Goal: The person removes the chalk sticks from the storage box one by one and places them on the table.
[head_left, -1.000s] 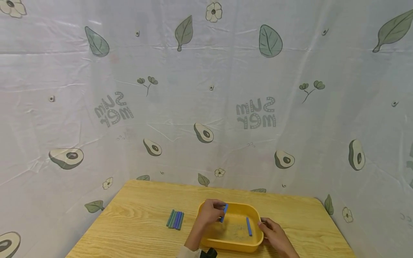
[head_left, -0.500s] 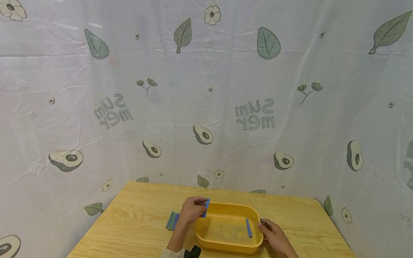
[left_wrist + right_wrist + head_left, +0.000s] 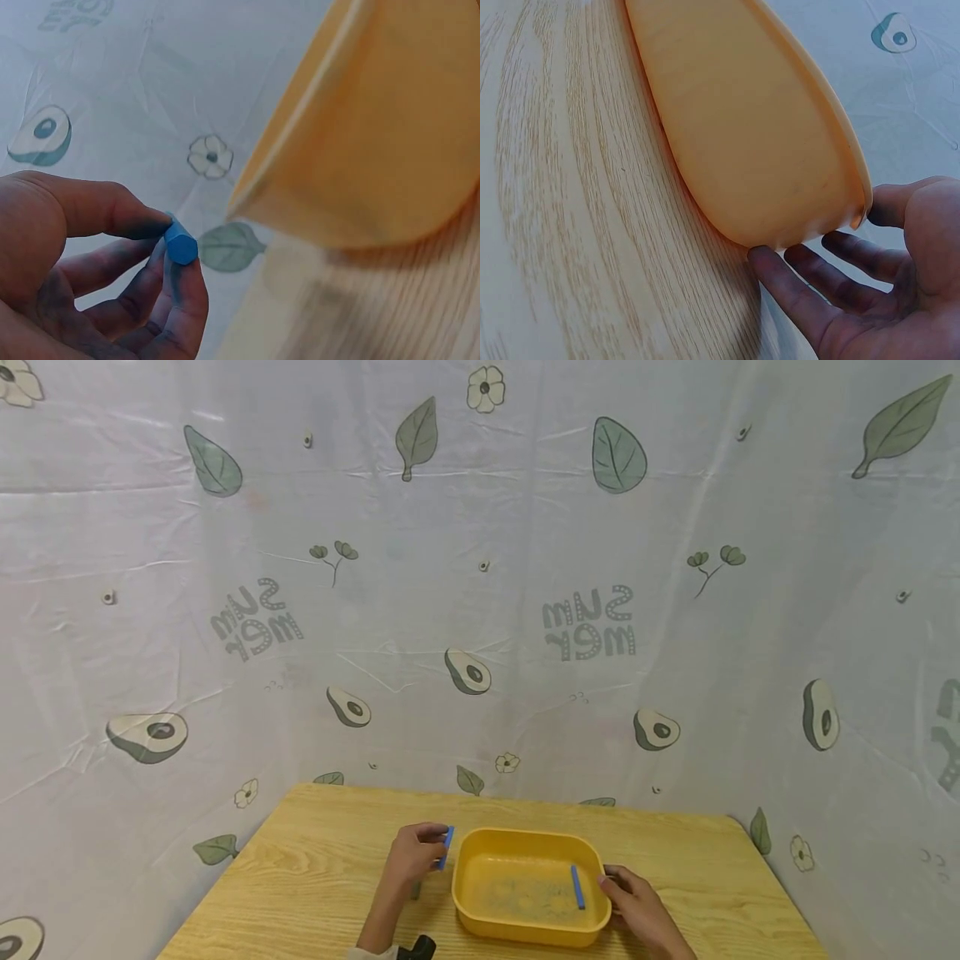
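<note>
A blue chalk stick (image 3: 447, 847) with six flat sides is pinched between the thumb and fingers of my left hand (image 3: 412, 855), just left of the yellow tray (image 3: 532, 933). In the left wrist view the chalk (image 3: 181, 247) points end-on at the camera, and the fingertips look stained blue. My right hand (image 3: 639, 906) grips the tray's right end, thumb at the rim and fingers against the outer wall. A second blue chalk stick (image 3: 577, 887) lies inside the tray near that end. One dark green stick (image 3: 416, 890) shows beside my left wrist; the others are hidden.
The tray floor carries greyish dust smudges. Everything stands on a wood-grain table (image 3: 322, 852). A printed plastic sheet (image 3: 517, 710) rises behind the table and along both sides.
My left hand has carried the blue chalk leftward out of the tray, covering the row of green and blue sticks. My right hand has stayed on the tray's right end.
</note>
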`<state>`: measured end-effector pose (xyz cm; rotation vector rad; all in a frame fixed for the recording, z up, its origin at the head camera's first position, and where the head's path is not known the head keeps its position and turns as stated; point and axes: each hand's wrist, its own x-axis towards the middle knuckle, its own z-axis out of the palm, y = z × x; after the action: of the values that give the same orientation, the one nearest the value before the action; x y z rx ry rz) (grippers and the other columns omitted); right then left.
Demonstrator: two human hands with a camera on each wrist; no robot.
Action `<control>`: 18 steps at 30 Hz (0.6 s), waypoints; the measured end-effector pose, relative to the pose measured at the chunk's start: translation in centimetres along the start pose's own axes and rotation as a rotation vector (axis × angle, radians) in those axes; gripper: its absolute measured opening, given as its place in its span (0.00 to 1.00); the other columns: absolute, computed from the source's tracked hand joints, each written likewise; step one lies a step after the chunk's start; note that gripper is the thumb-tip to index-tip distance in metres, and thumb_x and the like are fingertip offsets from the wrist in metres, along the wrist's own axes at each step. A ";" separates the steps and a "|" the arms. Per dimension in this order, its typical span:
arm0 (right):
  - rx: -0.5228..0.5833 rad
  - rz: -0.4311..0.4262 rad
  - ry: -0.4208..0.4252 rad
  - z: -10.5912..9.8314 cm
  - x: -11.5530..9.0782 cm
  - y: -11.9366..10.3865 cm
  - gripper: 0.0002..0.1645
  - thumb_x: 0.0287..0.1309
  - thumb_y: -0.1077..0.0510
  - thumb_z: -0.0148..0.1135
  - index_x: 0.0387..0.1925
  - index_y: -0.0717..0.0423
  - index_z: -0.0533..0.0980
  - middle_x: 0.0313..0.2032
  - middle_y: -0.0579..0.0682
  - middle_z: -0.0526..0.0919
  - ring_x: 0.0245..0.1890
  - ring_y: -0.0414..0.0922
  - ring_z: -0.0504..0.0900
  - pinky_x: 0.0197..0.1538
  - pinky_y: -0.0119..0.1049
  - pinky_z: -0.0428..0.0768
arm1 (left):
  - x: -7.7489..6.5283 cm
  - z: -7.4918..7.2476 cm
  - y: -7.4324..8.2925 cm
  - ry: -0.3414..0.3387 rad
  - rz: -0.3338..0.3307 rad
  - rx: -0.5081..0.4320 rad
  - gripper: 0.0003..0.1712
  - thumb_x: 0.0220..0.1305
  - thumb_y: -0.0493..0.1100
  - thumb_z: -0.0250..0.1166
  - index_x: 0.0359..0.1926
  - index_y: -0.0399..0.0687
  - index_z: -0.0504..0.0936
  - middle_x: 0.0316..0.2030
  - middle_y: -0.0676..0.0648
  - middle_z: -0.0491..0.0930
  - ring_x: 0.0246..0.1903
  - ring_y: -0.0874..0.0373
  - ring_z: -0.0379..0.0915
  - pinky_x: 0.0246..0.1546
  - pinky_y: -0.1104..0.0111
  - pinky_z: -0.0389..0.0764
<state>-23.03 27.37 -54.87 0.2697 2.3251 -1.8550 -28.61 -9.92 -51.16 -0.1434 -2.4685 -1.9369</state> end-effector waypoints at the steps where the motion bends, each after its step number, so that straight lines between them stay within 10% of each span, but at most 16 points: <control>1: 0.000 0.001 0.001 0.0 0.0 0.0 0.35 0.84 0.50 0.53 0.75 0.75 0.64 0.60 0.70 0.82 0.52 0.58 0.90 0.49 0.51 0.91 | 0.0 -0.3 -0.2 0.005 0.001 0.007 0.24 0.59 0.29 0.66 0.58 0.27 0.85 0.45 0.33 0.86 0.37 0.56 0.83 0.37 0.62 0.90; 18: 0.019 -0.004 -0.026 -0.2 -0.1 0.0 0.37 0.83 0.48 0.54 0.75 0.75 0.63 0.60 0.69 0.82 0.51 0.57 0.90 0.49 0.51 0.91 | -0.2 -5.4 -3.4 0.094 -0.061 0.108 0.22 0.63 0.30 0.65 0.59 0.27 0.85 0.52 0.31 0.85 0.49 0.44 0.85 0.46 0.55 0.88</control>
<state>-22.92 27.59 -54.82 0.2423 2.2943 -1.8718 -28.93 -16.00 -53.18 0.0227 -2.5369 -1.7819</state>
